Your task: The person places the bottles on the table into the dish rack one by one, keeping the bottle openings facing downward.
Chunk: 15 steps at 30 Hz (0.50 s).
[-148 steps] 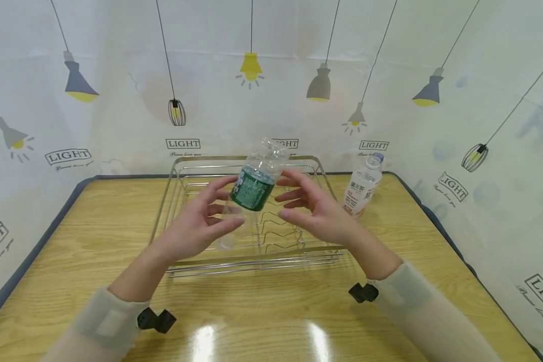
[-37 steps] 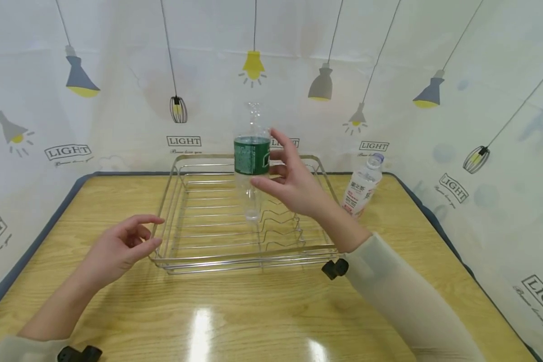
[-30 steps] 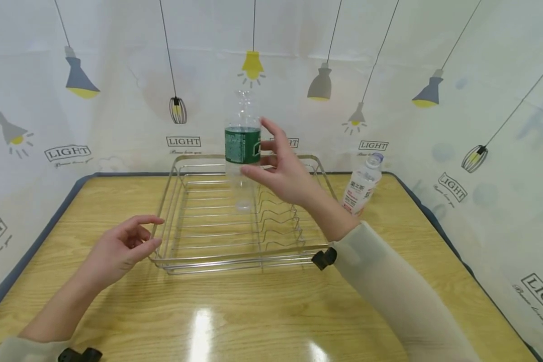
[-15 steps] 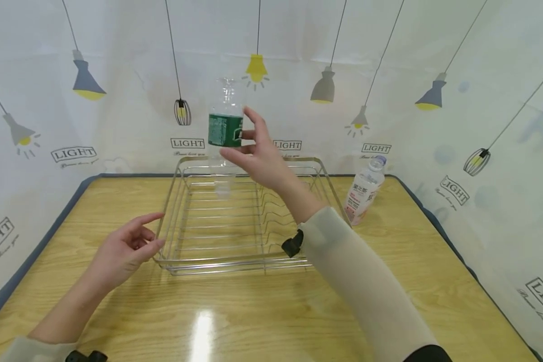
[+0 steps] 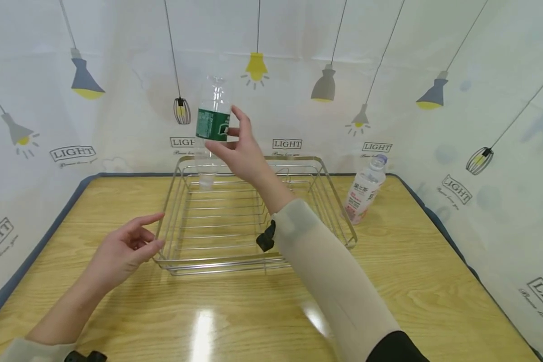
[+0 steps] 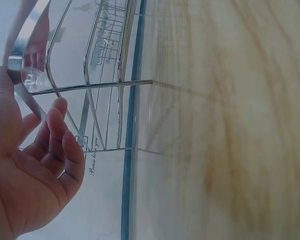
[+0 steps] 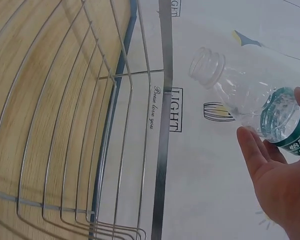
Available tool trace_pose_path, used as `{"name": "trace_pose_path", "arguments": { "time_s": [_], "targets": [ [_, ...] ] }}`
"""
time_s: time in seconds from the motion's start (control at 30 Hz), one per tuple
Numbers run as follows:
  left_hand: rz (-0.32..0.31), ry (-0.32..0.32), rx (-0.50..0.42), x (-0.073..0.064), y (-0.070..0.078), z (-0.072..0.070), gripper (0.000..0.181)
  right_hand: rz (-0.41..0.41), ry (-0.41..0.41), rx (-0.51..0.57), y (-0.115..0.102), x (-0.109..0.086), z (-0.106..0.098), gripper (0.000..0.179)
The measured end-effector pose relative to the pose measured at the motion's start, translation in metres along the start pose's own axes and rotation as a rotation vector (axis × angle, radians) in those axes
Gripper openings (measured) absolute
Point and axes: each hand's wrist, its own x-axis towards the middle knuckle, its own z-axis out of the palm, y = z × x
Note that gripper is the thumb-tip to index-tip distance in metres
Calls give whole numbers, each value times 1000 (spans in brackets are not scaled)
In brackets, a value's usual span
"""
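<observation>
My right hand (image 5: 244, 153) holds a clear plastic bottle (image 5: 213, 124) by its green label, thumb on one side and fingers on the other. The bottle is upside down and slightly tilted, its neck over the back left part of a metal wire dish rack (image 5: 208, 261). In the right wrist view the bottle's mouth (image 7: 206, 66) shows without a cap, apart from the rack's wires. My left hand (image 5: 119, 251) is at the rack's left front corner. In the left wrist view its thumb and index finger pinch the flat rim (image 6: 32, 102); the other fingers curl loosely below.
A second clear bottle (image 5: 365, 191) with a white and red label and a purple cap stands right of the rack on the wooden table (image 5: 235, 317). A white sheet (image 5: 289, 100) printed with lamps hangs behind the table and at both sides.
Earlier both hands were around the bottle above the rack. Since then my left hand went to the rack's left corner, and my right hand carried the bottle up, left and away.
</observation>
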Motion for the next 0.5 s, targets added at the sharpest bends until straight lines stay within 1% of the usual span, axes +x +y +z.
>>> {"name": "trace_pose_path", "arguments": {
  "time_s": [0.17,0.3,0.5],
  "targets": [
    [-7,-9,-5,0,1,0,61,-5,29,-2,5,9,6,102],
    [-6,-19,-17,1,1,0,61,23,45,-13,11,17,13,102],
    [1,-18,-31,0,-1,0,61,64,51,-12,27,25,24,103]
  ]
}}
